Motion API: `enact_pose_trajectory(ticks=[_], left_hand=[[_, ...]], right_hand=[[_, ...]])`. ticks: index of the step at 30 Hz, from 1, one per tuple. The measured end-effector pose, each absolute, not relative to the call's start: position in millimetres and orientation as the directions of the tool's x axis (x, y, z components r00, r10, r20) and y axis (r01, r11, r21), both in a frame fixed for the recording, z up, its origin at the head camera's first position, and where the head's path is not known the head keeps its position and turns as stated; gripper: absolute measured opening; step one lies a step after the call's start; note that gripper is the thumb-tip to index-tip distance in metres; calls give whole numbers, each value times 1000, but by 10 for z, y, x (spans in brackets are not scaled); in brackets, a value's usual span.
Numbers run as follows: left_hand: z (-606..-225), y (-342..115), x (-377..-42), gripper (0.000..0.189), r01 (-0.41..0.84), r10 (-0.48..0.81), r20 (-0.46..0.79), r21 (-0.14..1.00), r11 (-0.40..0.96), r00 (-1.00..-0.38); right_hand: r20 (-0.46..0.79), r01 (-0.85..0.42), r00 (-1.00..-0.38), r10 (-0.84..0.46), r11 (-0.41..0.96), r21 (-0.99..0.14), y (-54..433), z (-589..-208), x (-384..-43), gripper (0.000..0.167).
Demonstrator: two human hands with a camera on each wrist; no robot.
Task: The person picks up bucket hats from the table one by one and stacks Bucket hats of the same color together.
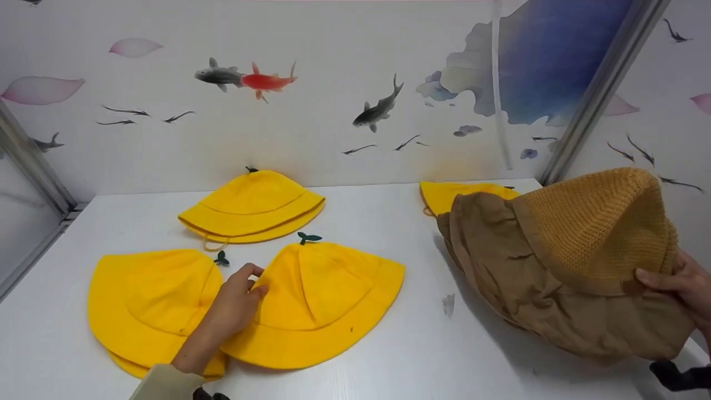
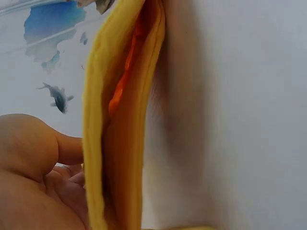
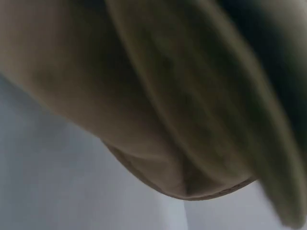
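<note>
My left hand (image 1: 238,303) pinches the side of a yellow bucket hat (image 1: 316,294) with a green sprout on top, at the front middle of the table. In the left wrist view, that hat's brim (image 2: 120,143) stands on edge beside the thumb, with orange showing inside. At the right, my right hand (image 1: 686,286) grips a brown hat (image 1: 583,311) with a tan knitted crown, held tilted with its thumb on the lower crown. Its wide, wrinkled fabric brim (image 3: 144,163) fills much of the right wrist view, blurred.
Another yellow hat (image 1: 150,294) lies left of my left hand, partly behind the forearm. A third yellow hat (image 1: 255,203) sits at the back, and one more (image 1: 439,194) is partly hidden behind the brown hat. The white table (image 1: 383,378) meets a fish-patterned wall (image 1: 322,139).
</note>
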State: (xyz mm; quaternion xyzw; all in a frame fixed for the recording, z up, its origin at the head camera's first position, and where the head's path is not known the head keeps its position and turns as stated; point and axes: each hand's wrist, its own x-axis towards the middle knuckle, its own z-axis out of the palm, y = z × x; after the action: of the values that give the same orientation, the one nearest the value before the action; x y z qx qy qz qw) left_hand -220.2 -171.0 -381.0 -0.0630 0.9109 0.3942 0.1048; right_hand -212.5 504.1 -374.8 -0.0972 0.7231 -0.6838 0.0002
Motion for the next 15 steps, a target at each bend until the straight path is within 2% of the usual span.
enact_pose_trajectory(ticks=[4,6,12,13,15], left_hand=[[-3816,-1727,-2229,32,-178,-50,-194,731,659,-980],[-3814,-1733,-2240,32,-171,-55,-178,741,650,-982],[-3808,-1746,-2282,33,-156,-66,-147,763,628,-987],[-3808,-1747,-2288,33,-153,-67,-142,766,625,-988],[-3808,-1749,-2300,34,-150,-75,-132,771,619,-988]], right_hand=[[-54,37,-990,-128,130,-991,5161,-3766,-2140,40],[-139,111,-984,-114,220,-969,5197,-3764,-2157,38],[-255,176,-965,-66,560,-810,5227,-3727,-2215,33],[-270,183,-961,-53,611,-770,5229,-3710,-2229,38],[-304,200,-953,-24,702,-684,5223,-3671,-2272,59]])
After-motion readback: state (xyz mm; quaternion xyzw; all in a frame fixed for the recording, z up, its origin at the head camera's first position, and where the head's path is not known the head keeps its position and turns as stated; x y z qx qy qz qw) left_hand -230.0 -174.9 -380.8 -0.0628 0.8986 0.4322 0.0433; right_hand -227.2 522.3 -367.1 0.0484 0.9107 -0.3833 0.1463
